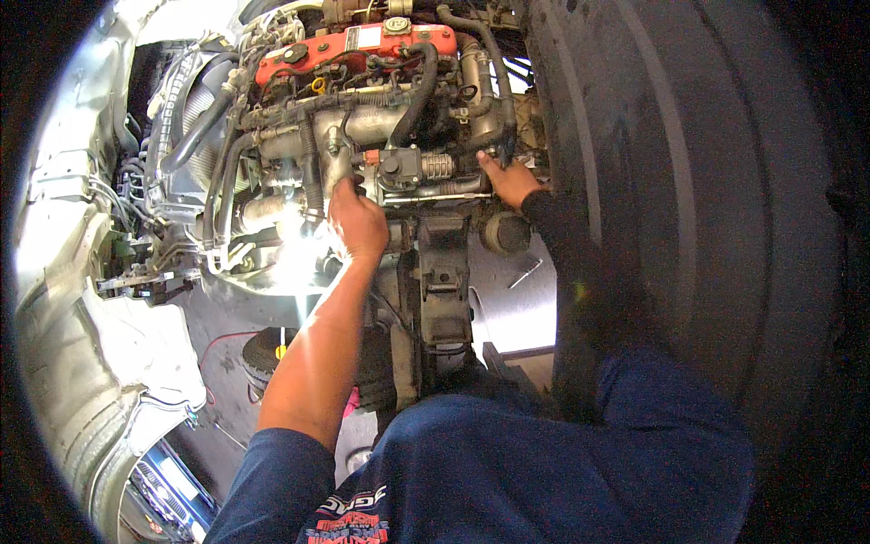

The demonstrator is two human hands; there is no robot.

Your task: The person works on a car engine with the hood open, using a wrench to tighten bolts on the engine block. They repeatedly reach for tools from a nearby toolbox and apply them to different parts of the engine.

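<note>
There is a single view, from a camera worn on the person's head. It looks down and forward, close over their own chest and arms, onto the engine (362,127) ahead. The right side is mostly dark, perhaps blocked by a nearby panel.

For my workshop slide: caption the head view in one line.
Both hands on an exposed engine: left hand on a metal pipe, right hand by a black hose.

Hoses (412,95) crowd the engine (362,118); open gap beneath (507,299).
</note>
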